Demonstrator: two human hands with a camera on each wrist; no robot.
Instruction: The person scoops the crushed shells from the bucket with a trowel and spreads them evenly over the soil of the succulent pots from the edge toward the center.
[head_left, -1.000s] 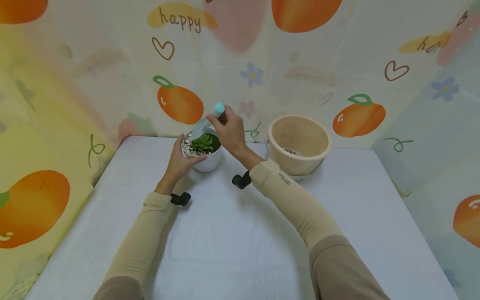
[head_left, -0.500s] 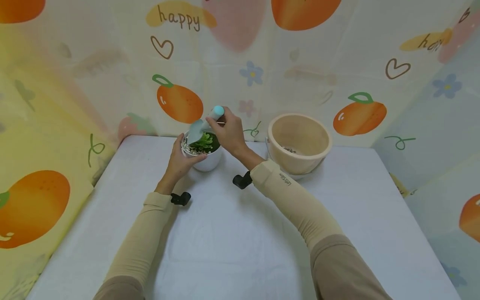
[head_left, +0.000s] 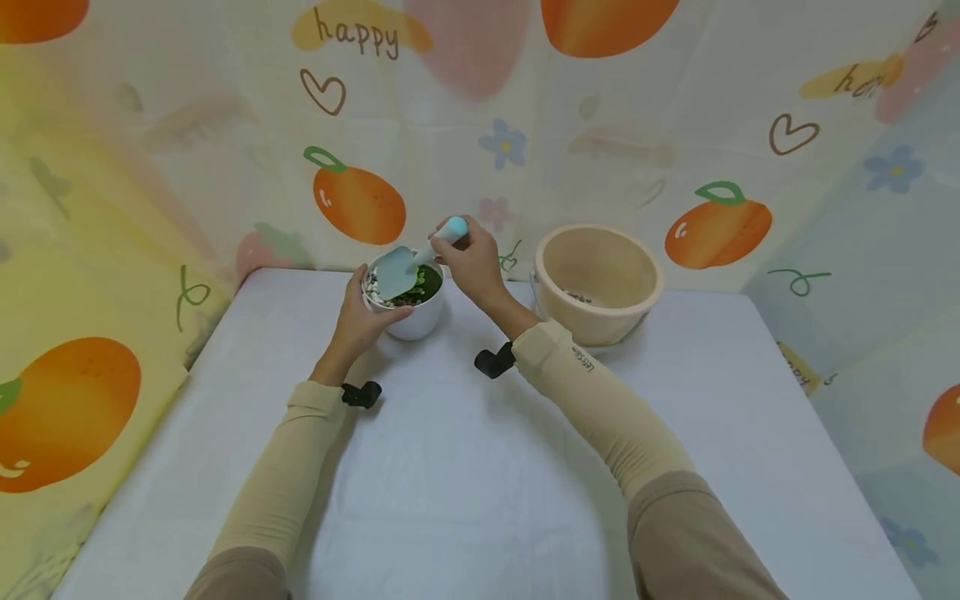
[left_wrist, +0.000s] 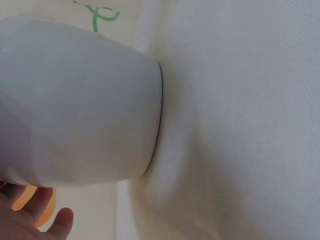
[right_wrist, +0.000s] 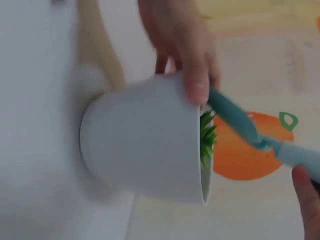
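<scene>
A small white plant pot (head_left: 415, 325) stands upright toward the back of the table, a green succulent (right_wrist: 207, 140), dark soil and white pebbles (head_left: 375, 292) in its mouth. My left hand (head_left: 360, 321) grips its rim from the left, thumb on the near side and fingers around the far left. In my right hand (head_left: 476, 260) I hold a pale blue trowel (head_left: 396, 275) by its handle. The trowel's blade lies over the succulent and hides part of it. In the right wrist view the blade slants from the rim beside my left thumb.
Right of the pot stands a larger beige tub (head_left: 600, 323) with some small pebbles at its bottom. A white cloth covers the table (head_left: 450, 467). Close behind the table's back edge hangs a curtain (head_left: 450, 183) printed with oranges.
My right hand has shifted slightly right, and the trowel has turned so its blade shows broad and flatter above the plant. My left hand has kept its grip on the pot.
</scene>
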